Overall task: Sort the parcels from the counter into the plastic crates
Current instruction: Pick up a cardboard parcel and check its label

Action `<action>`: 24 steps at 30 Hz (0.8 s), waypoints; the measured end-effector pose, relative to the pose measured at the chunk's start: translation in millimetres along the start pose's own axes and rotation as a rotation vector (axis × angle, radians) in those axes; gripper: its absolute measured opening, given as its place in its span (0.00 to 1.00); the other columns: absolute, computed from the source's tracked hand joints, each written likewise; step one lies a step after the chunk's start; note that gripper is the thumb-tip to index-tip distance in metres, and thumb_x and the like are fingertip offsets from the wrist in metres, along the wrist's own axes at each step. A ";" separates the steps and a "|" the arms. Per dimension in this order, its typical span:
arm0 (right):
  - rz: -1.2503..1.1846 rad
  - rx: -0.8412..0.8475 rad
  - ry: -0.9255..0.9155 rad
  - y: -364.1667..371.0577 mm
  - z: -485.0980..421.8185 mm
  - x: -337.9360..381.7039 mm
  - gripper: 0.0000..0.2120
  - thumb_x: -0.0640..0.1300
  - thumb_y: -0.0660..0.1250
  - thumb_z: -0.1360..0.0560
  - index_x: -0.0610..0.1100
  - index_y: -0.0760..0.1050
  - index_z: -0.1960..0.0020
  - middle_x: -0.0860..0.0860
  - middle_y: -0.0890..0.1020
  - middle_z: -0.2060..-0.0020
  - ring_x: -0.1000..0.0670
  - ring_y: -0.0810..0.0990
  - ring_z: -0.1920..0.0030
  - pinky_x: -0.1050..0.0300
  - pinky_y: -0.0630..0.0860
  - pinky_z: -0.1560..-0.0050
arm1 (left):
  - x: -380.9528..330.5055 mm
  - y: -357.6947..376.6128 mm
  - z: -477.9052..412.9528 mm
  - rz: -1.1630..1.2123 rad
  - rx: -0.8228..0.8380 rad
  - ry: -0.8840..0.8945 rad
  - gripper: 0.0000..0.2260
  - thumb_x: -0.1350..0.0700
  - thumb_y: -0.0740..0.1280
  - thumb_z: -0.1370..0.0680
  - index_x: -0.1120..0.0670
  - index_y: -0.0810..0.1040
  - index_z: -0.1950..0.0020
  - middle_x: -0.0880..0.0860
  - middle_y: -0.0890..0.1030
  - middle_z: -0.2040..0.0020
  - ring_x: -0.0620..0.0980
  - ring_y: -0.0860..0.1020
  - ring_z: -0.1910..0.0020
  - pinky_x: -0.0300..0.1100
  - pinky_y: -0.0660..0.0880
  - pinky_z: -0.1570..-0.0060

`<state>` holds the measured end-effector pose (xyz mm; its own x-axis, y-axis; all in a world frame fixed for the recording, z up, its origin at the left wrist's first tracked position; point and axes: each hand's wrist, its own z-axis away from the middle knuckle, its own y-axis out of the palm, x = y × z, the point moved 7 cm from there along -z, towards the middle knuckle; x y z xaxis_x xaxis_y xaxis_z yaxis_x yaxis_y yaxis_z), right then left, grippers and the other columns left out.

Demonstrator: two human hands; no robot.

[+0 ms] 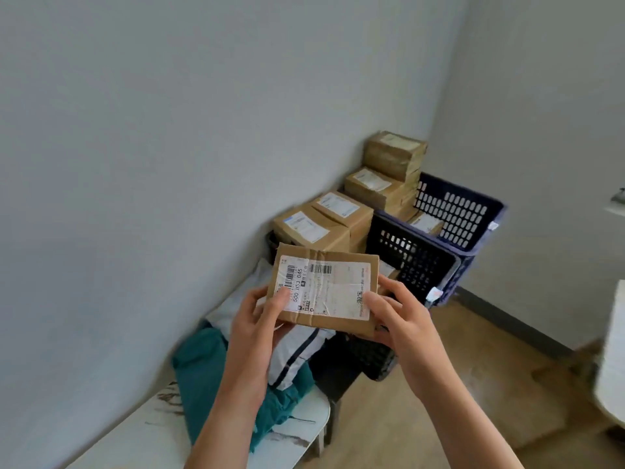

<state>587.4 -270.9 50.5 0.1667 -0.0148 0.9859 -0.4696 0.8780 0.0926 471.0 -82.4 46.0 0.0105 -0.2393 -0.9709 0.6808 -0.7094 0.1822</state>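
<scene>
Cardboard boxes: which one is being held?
The flat brown cardboard parcel with the white barcode label, gripped by the left hand and right hand. The other brown boxes sit stacked behind it.

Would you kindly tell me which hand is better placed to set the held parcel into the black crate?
Probably the right hand: it grips the parcel at the end nearest the black crate, whereas the left hand grips the far end, above the counter.
</scene>
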 end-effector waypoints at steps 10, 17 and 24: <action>0.076 -0.200 0.061 -197.5 -46.4 18.1 0.21 0.52 0.70 0.19 0.51 0.76 0.27 0.53 0.89 0.52 0.49 0.89 0.51 0.47 0.87 0.51 | 47.5 195.6 -32.2 -0.042 0.182 -0.186 0.13 0.54 0.70 0.19 0.58 0.81 0.38 0.57 0.87 0.45 0.57 0.85 0.42 0.56 0.81 0.39; 0.201 -0.242 0.127 -252.5 -104.0 23.3 0.19 0.58 0.71 0.21 0.53 0.82 0.33 0.56 0.88 0.57 0.50 0.88 0.56 0.55 0.86 0.58 | 86.6 256.1 -71.8 -0.032 0.211 -0.314 0.14 0.50 0.69 0.18 0.55 0.80 0.35 0.57 0.87 0.43 0.58 0.85 0.41 0.56 0.83 0.43; 0.650 -0.078 0.302 -251.8 -216.4 26.6 0.20 0.65 0.68 0.22 0.49 0.85 0.47 0.51 0.85 0.55 0.50 0.85 0.57 0.59 0.82 0.67 | 133.5 273.1 -140.2 -0.235 0.252 -0.494 0.13 0.49 0.58 0.13 0.51 0.79 0.37 0.58 0.86 0.45 0.61 0.87 0.49 0.60 0.84 0.46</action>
<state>897.7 -388.8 23.2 0.1128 0.6454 0.7554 -0.4936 0.6962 -0.5211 761.0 -215.2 -55.6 -0.5022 -0.2938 -0.8134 0.4286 -0.9015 0.0610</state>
